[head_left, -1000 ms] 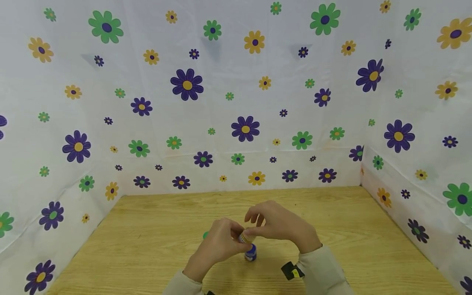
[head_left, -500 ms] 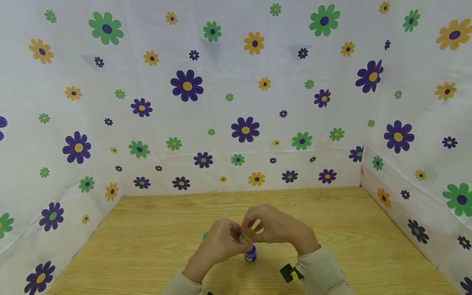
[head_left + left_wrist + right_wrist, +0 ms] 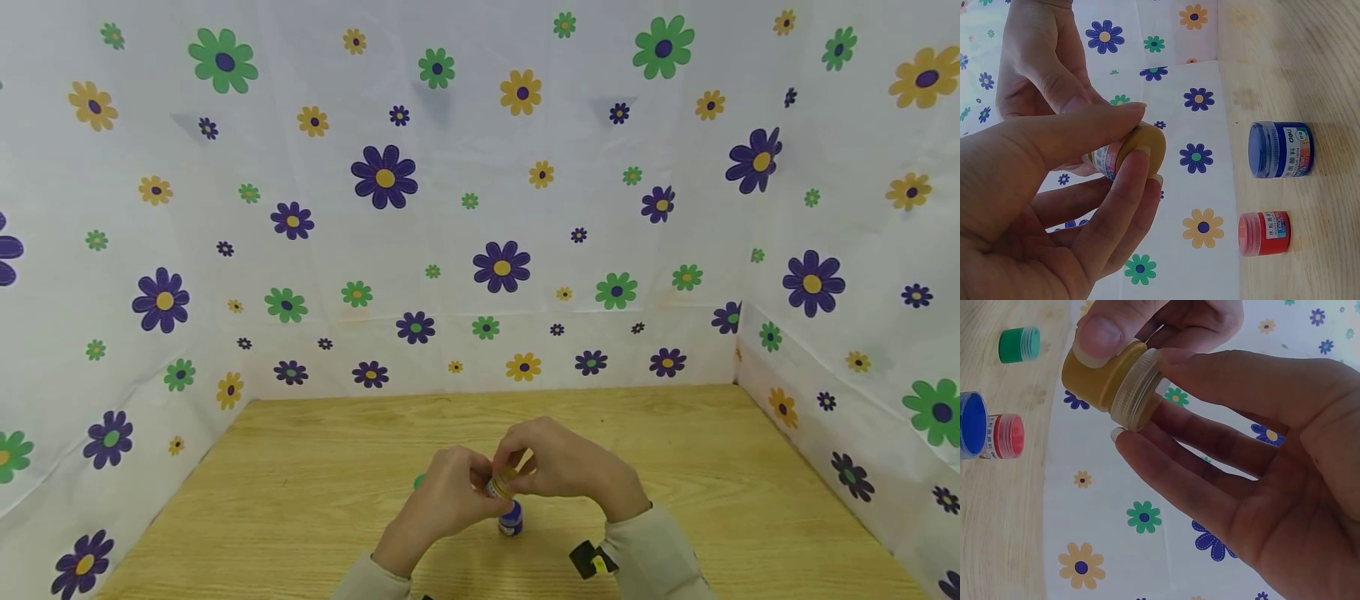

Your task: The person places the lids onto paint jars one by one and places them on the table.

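My left hand (image 3: 446, 500) grips a small jar of yellow paint (image 3: 1150, 147) between thumb and fingers, tilted above the table. My right hand (image 3: 566, 462) pinches its clear ribbed lid (image 3: 1135, 387); the thumb and a fingertip lie on the rim in the right wrist view. The lid sits on the jar. Below the hands, a larger blue paint jar (image 3: 1282, 150) stands capped on the table, beside a red paint jar (image 3: 1266, 232). In the head view the left hand hides the red one.
A green paint jar (image 3: 1019, 345) stands on the wooden table (image 3: 315, 467), mostly hidden behind the left hand in the head view. White flower-printed cloth (image 3: 322, 267) walls the table at the back and both sides.
The right fingers, raised off the lid a second ago, have come down around it. The left hand keeps its hold on the yellow paint jar. The jars on the table stay put.
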`<state>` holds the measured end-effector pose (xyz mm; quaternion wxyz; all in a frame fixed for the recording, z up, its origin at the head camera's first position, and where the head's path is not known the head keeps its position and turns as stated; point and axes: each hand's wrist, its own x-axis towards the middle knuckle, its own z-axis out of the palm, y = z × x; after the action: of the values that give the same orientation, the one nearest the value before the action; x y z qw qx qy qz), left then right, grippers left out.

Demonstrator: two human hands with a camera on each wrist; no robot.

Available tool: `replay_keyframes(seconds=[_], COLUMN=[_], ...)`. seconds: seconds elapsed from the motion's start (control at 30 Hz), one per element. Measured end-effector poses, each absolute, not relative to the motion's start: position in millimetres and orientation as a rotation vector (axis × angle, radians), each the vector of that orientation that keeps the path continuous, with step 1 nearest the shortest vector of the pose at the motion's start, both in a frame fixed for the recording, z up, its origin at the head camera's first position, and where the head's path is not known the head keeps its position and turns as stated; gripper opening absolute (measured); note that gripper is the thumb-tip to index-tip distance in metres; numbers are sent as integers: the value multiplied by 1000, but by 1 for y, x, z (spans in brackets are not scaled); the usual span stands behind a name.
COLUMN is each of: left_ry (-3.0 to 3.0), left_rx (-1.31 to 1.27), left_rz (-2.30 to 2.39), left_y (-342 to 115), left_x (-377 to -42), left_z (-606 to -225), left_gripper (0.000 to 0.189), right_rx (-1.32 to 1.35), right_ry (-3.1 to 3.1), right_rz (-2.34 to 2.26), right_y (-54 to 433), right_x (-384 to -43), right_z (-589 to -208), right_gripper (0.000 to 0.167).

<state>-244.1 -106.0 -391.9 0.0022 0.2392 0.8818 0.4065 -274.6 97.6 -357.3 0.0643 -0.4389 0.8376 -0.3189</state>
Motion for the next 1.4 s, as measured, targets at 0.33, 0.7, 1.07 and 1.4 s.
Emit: replay_keyframes(seconds=[0.33,0.7,1.07,1.4], left_ry=[2764,2755,2783,2783], left_rx=[743,721,712,727], left_rz=[1278,1277,1255,1260], left_y=[-107,-108,-108,-108], left_x=[-244,-244,-244,-244], left_z=[-393,-391,-390,-390], left_gripper=[15,22,21,19], right_rx=[-1276,-1268,-1317,-1308], right_ry=[2546,2601,2553,2503], right_rz=[-957,-936,-950,-978], right_y=[97,97,100,99], right_x=[-275,-274,-272,-273], right_z=[-358,-359,-355,-355], right_gripper=[7,17,19,21])
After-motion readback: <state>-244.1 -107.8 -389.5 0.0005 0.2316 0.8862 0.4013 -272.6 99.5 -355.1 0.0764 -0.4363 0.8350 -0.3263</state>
